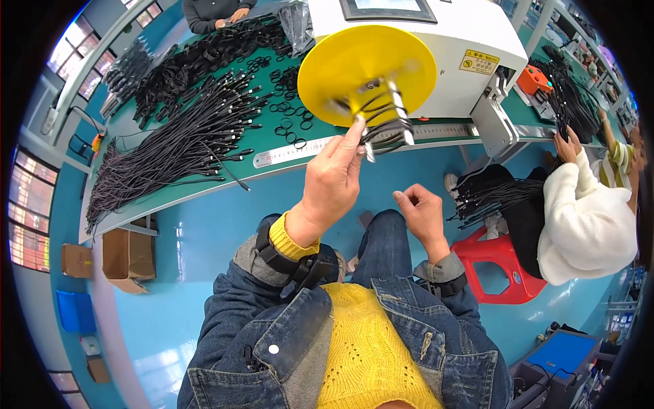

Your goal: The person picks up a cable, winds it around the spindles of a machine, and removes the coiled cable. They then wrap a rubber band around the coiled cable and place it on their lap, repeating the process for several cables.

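A round yellow disc (pixel 327 68) faces me on the front of a white machine (pixel 446 58), its outer parts smeared by motion. Loops of black cable (pixel 388 133) wrap around metal pins (pixel 398 112) that stick out of the disc. My left hand (pixel 334 174) reaches up to the left side of this coil. Its fingers are pressed together, with the tips at the cable by a pin; the exact grip is partly hidden. Lower and to the right, my right hand (pixel 424 215) hovers above my knee with curled fingers and nothing visible in them.
A metal ruler (pixel 286 155) runs along the green table's front edge. Bundled black cables (pixel 177 129) and loose black rings (pixel 293 123) lie at left. A person in white (pixel 586 218) handles cables at right, beside a red stool (pixel 501 273). Another person's hands (pixel 235 17) show at the back.
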The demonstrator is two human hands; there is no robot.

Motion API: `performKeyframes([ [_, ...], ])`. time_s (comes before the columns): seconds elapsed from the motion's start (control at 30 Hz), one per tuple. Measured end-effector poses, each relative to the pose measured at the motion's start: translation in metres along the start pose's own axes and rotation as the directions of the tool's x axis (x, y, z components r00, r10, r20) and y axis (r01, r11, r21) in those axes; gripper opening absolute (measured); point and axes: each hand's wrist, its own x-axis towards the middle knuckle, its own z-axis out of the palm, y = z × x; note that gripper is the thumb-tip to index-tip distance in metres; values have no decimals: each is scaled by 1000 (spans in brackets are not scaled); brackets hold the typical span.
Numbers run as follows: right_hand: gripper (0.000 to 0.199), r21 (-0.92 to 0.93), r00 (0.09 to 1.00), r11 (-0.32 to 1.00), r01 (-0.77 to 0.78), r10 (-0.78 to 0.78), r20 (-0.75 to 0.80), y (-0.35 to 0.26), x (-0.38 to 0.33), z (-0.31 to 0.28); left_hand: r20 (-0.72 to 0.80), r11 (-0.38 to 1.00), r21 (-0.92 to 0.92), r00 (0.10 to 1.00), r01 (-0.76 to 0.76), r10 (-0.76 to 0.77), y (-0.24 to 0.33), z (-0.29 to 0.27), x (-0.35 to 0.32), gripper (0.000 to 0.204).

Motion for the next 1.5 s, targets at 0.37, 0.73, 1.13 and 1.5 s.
performKeyframes([
  [0.37, 18, -34, 903, 914, 405, -406, -141, -73, 47, -26, 194, 943, 308, 979, -122, 63, 34, -3, 30, 41],
  [0.73, 86, 381, 901, 852, 360, -423, 95, -55, 92, -44, 378, 918, 321, 920, -233, 102, 5, -10, 41, 53],
  [1.13, 61, -5, 875, 878, 479, -478, -75, -70, 56, -9, 481, 999, 45, 876, 19, -38, 22, -14, 45, 38],
  [1.5, 45, -369, 814, 820, 439, -536, -222, -89, 50, -8, 409, 981, 173, 912, -87, 8, 22, -11, 44, 31],
])
